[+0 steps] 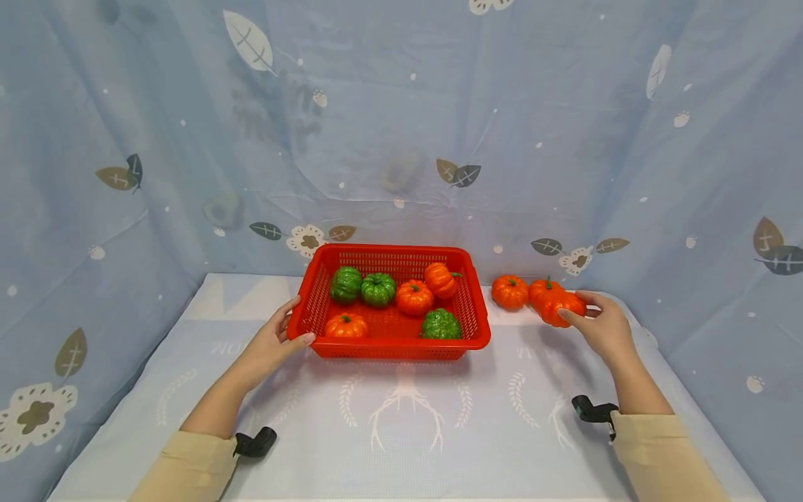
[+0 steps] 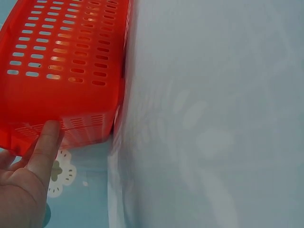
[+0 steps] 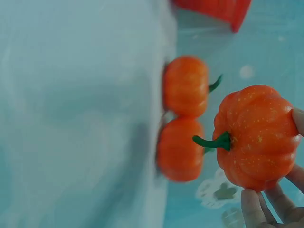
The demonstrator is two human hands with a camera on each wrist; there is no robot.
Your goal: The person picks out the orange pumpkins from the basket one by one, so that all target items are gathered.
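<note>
My left hand (image 1: 266,352) touches the left end of a red plastic basket (image 1: 389,343), thumb by the front corner and fingers along the side, all fairly straight. Inside lie three orange pumpkins, one of them an orange pumpkin (image 1: 414,298), and three green pumpkins, among them a green pumpkin (image 1: 441,325). At the right, my right hand (image 1: 605,329) grips an orange pumpkin (image 3: 259,137) between thumb and fingers, its green stem facing away from the palm. It hangs above the table, in front of two more orange pumpkins, a left one (image 1: 509,292) and a right one (image 1: 544,291).
The basket stands near the back of a table with a pale patterned cloth (image 1: 426,453). Blue patterned curtain (image 1: 389,125) hangs behind and at both sides. A black strap mount (image 1: 256,443) sits on the left wrist, and another mount (image 1: 592,410) on the right.
</note>
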